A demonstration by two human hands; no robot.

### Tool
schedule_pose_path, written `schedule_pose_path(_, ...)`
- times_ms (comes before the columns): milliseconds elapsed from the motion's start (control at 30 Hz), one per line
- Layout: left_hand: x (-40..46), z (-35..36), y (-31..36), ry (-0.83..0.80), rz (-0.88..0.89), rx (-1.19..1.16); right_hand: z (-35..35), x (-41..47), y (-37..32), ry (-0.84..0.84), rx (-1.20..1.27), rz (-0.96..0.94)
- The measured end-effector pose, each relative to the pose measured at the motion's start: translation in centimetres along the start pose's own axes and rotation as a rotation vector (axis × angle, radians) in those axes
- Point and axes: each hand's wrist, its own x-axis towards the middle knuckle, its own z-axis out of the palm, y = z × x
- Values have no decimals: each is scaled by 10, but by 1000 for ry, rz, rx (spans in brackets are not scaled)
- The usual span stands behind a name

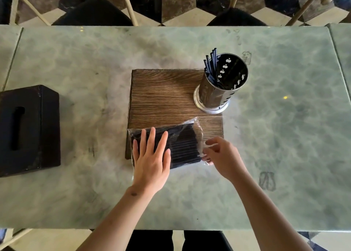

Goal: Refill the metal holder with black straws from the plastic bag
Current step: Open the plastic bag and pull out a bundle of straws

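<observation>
Marble table (76, 60): left hand (151, 162) flat, fingers spread, on the plastic bag (171, 146) of black straws (185, 144); right hand (221, 155) pinches its open end; metal holder (220, 85) stands beyond

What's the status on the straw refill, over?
Left hand flat on the bag, right hand pinching its open end. Holder nearly empty, few straws inside. Nothing in the way.

Both forearms are bare, with no sleeves, watch or rings showing. The left hand (150, 163) has a small dark mark at the wrist (nature unclear). The right hand (223, 156) shows none. Dark trousers below.
</observation>
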Motion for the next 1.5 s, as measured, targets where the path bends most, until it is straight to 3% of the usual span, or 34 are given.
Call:
schedule_pose_path(233,8,8,-11,31,113,98,-9,5,6,-159,10,-19)
schedule_pose_path(433,14,15,-17,56,157,172,-3,13,13,-97,145,-211)
schedule_pose_path(567,17,14,-19,79,165,153,-1,13,16,-168,229,-365)
schedule_pose_path(767,26,15,-26,104,165,187,6,27,13,-15,81,-593)
schedule_pose_path(867,42,18,-24,157,156,194,7,36,11,-13,71,-587)
schedule_pose_path(1000,51,27,-26,198,152,195,12,45,19,133,187,-519)
schedule_pose_path(1100,45,30,-26,209,173,204,7,51,24,215,14,-651)
schedule_pose_path(1267,43,29,-28,212,191,207,10,64,25,154,-374,-1042)
schedule_pose_path(1500,46,22,-25,182,155,177,6,72,6,67,-510,-1055)
